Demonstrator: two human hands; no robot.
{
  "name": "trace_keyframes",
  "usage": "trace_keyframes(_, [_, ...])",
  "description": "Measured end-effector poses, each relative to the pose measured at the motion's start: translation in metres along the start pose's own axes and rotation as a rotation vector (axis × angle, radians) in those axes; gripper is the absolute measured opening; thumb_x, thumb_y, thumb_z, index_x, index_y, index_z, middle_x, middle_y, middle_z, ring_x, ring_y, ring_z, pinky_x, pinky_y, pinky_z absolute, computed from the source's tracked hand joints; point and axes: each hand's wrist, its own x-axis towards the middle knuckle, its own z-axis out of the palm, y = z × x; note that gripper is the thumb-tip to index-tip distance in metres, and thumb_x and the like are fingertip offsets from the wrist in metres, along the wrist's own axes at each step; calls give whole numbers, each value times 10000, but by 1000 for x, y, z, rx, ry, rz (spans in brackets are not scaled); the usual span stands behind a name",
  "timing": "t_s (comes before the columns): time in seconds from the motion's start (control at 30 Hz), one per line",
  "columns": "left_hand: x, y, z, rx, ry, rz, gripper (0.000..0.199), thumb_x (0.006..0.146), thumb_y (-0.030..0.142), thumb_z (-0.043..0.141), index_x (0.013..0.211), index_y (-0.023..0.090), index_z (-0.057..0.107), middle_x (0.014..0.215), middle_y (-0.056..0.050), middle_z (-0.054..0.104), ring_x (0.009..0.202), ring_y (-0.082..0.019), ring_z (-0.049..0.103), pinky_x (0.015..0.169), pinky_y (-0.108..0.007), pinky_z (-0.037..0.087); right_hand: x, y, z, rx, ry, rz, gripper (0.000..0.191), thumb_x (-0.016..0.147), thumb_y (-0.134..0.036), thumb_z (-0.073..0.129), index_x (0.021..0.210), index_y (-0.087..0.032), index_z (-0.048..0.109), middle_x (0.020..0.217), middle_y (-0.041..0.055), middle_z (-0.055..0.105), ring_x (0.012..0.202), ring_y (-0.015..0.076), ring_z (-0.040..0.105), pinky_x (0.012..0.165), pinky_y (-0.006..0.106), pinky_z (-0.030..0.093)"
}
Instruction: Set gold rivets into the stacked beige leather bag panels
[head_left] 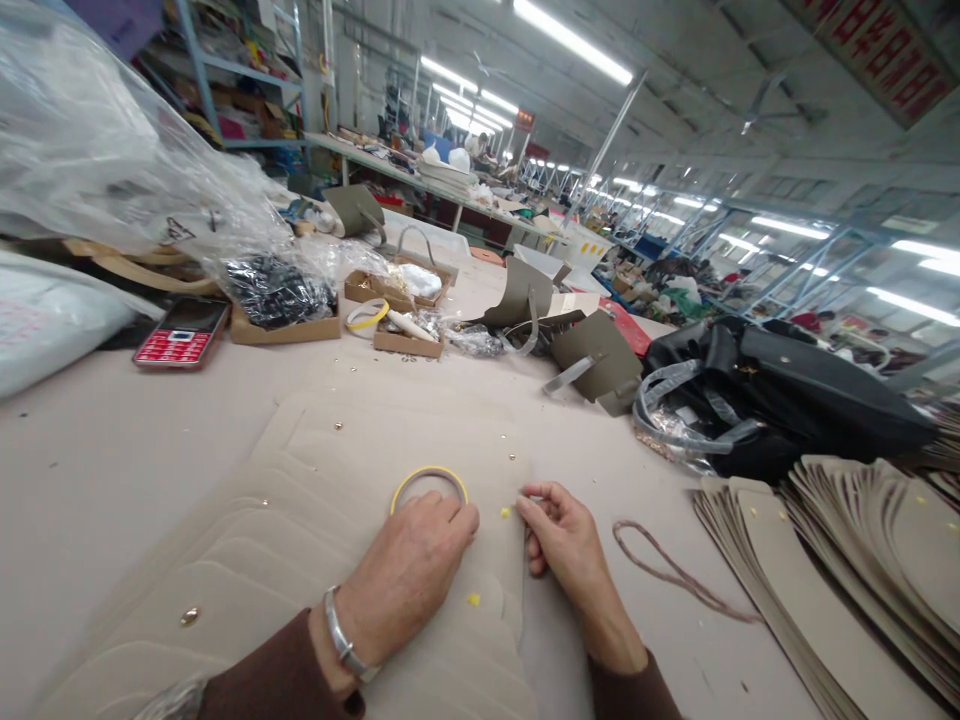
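Yellow tape roll (429, 471), lower part hidden | left hand (411, 555) gripping it (most fingertips unseen) | right hand (564, 535) curled, grip unclear

Soft beige across the layered panels (300, 540), dotted with gold-toned studs (189, 617) and bright yellow tabs (473, 600); yellow again round the rim of the tape roll (430, 470); dark brown on the sleeves (277, 665), silver on the bracelet (342, 635); dull reddish brown along the cord (731, 608); pale pinkish grey over the desk (67, 480); red and black on the phone (174, 350); olive-grey on the flaps (596, 350); black on the bag (825, 390); beige with thin dark stripes down the right-hand stacks (847, 540).
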Motion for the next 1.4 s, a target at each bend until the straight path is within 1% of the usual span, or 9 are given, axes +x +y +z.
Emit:
trace_keyframes(0.13, [0, -2, 0, -56, 2, 4, 182, 947, 139, 385, 872, 196, 541, 865, -41, 574, 805, -223, 505, 714, -369, 408, -1, 0, 0, -84, 108, -117, 415, 777, -483, 628, 1044, -166, 609, 828, 38, 646, 475, 112, 547, 348, 203, 397])
trace_keyframes(0.4, [0, -8, 4, -216, 65, 46, 230, 991, 199, 304, 899, 197, 514, 839, -20, 550, 788, -188, 508, 712, -333, 399, -1, 1, -6, -298, 94, -242, 279, 800, -395, 619, 948, -185, 729, 853, 68, 697, 758, 204, 619, 713, 302, 479])
trace_keyframes(0.57, [0, -8, 5, -197, 76, 76, 221, 981, 184, 324, 883, 196, 521, 809, -18, 557, 746, -177, 528, 679, -315, 422, -1, -5, -8, -275, 16, -155, 242, 812, -381, 582, 728, -172, 672, 652, 8, 628, 617, 148, 547, 583, 241, 408])
trace_keyframes(0.73, [0, -9, -2, -264, 341, 181, 148, 973, 173, 391, 980, 199, 536, 798, -10, 605, 734, -140, 585, 684, -251, 470, -9, -9, -14, -124, -154, 84, 222, 763, -383, 587, 686, -175, 605, 470, -45, 514, 394, 83, 396, 389, 186, 296])
trace_keyframes(0.93, [-2, -10, -5, -316, 540, 221, 168, 947, 189, 493, 1100, 198, 563, 861, -5, 697, 753, -98, 671, 717, -161, 516, -20, -12, -19, -363, -383, 207, 155, 738, -239, 596, 603, -163, 597, 422, -46, 499, 365, 72, 428, 356, 159, 286])
trace_keyframes(1.03, [-3, -10, -4, -283, 514, 232, 264, 953, 214, 494, 1213, 178, 528, 994, -29, 723, 844, -101, 695, 781, -143, 527, -23, -17, -18, -413, -251, 28, 184, 770, -250, 612, 621, -148, 647, 485, -17, 563, 436, 86, 487, 398, 169, 326])
trace_keyframes(1.13, [-3, -8, -2, -220, 447, 259, 373, 975, 236, 449, 1340, 167, 421, 1153, -61, 690, 947, -119, 689, 839, -168, 531, -27, -24, -11, -254, -81, -342, 131, 824, -233, 603, 862, -161, 706, 725, 25, 683, 629, 124, 599, 569, 204, 464])
trace_keyframes(1.27, [-4, -6, 3, -170, 419, 248, 354, 1000, 282, 379, 1334, 161, 383, 1057, -67, 720, 856, -138, 709, 733, -198, 565, -34, -27, 3, -198, -124, -775, 216, 846, -110, 570, 1038, -165, 650, 903, 63, 688, 785, 141, 624, 707, 236, 508])
trace_keyframes(1.4, [-5, -3, 7, -119, 420, 275, 319, 1011, 279, 322, 1298, 151, 380, 930, -63, 731, 734, -152, 708, 617, -217, 555, -35, -21, 11, -294, -111, -946, 210, 849, -43, 510, 974, -165, 627, 848, 69, 677, 786, 158, 616, 710, 262, 500])
